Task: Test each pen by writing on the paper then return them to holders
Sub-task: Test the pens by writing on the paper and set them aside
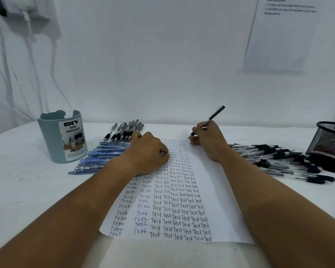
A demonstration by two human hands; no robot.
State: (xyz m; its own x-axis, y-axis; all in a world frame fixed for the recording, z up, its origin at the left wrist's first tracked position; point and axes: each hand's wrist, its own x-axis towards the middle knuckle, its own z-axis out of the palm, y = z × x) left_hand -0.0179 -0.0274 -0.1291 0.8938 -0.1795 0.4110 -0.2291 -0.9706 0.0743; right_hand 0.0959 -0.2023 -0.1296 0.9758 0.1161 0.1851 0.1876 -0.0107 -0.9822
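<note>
Right hand (207, 141): fingers (196, 130) curled together and pinched round a pen (208, 120) near its lower end, the heel of the hand resting on the paper (211, 182). The pen's long axis runs diagonally; its tip points down and left, at or just above the paper's far edge beside the top row of writing, and its black cap end points up and right, away from the person. Whether the tip touches the sheet cannot be told. Left hand (147, 151): fingers loosely curled, holding nothing, knuckles and fingertips pressed on the paper's upper left part. The paper lies flat on the white bench (27, 190), long axis running away from the person, covered with columns of the word "Test". Blue pens (103, 153) lie side by side left of the left hand, with black-gripped pens (124, 130) beyond them. A grey-blue holder (63, 136) stands upright at far left. A loose pile of pens (278, 159) lies to the right, beside a black mesh holder (331, 142).
</note>
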